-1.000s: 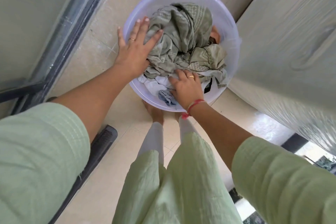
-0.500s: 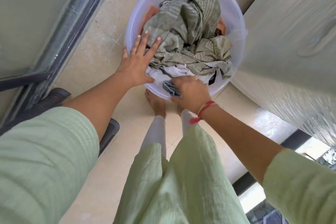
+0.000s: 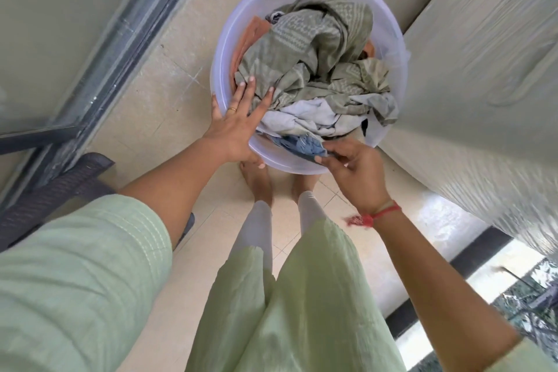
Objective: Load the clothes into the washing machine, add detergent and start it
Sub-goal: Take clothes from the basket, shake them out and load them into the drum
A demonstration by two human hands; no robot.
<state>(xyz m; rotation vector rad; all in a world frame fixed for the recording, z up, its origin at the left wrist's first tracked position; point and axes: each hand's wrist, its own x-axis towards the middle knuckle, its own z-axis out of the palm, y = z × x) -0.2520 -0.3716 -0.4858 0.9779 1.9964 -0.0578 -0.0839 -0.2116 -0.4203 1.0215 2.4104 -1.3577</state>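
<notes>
1. Head view, container: a round tub (image 3: 389, 39) of translucent lavender plastic, smooth-walled with a thin rim, stands on the beige tiled floor (image 3: 169, 90). It sits just ahead of the person's bare feet (image 3: 256, 181).
2. Load: the clothes (image 3: 347, 81) lie heaped inside the tub.
   - On top is an olive-green cloth (image 3: 305, 48), thin and crumpled, with a pale woven pattern.
   - Below it is a white cloth (image 3: 302, 118).
   - At the near rim is a blue-grey cloth (image 3: 305, 145).
   - An orange cloth (image 3: 250, 36) shows along the left wall.
3. Left hand (image 3: 235, 130): the fingers are straight and spread. The palm lies across the tub's near-left rim and the fingertips rest on the olive-green cloth. It grips nothing. A ring (image 3: 232, 109) sits on one finger.
4. Right hand (image 3: 353, 166): thumb and fingers pinch the blue-grey cloth at the near rim. A red thread (image 3: 377, 216) circles the wrist.
5. Clearances: the tub's right side lies just beside a tall pale panel (image 3: 483, 69) wrapped in wrinkled clear film. This may be the side of an appliance, but the view does not settle it. To the left of the tub, open floor runs up to a grey metal frame (image 3: 126, 30).
6. Surroundings: a dark woven mat (image 3: 60, 187) lies at the foot of the frame, well apart from the tub. A dark strip (image 3: 453, 266) crosses the floor at lower right, partly hidden by the right arm.
</notes>
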